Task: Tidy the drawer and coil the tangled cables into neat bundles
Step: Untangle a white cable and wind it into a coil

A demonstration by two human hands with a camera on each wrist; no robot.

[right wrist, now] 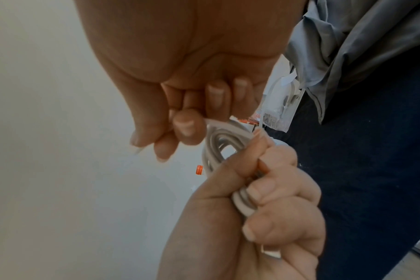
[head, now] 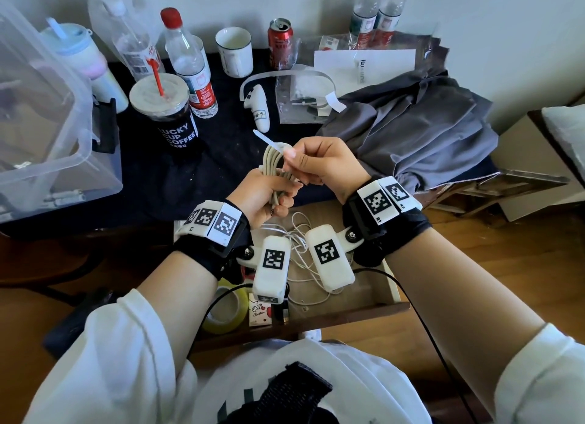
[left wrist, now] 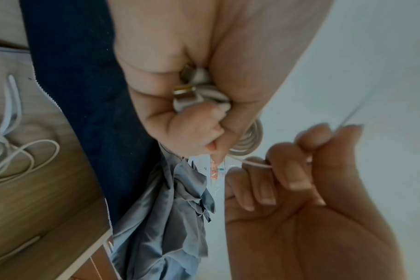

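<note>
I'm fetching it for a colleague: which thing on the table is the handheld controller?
On the dark-clothed table, look between the white mug and the grey garment. The controller lies there, white, pistol-shaped, a handwritten label on its handle; the things around it are drinks and bags.

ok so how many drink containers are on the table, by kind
plastic bottles: 4
cups with a straw: 2
white mug: 1
red can: 1
total: 8
</note>
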